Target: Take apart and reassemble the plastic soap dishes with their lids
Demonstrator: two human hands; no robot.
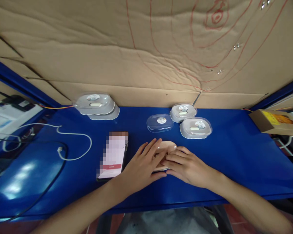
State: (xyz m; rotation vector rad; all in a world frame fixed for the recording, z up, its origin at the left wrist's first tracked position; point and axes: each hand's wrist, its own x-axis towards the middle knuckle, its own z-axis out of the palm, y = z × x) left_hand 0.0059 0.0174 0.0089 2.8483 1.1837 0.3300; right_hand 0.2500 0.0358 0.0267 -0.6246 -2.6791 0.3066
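Dish (169, 146), partly under left fingers (153, 149), right fingers (177, 158)

Two hands (142, 164) (190, 166), one open dish (170, 147)

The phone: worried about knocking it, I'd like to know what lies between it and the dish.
The head view shows the left hand between the phone and the dish, plus some blue table beside the phone.

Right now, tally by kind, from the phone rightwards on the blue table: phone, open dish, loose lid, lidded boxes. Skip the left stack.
Phone: 1
Open dish: 1
Loose clear lid: 1
Lidded boxes: 2
Total: 5
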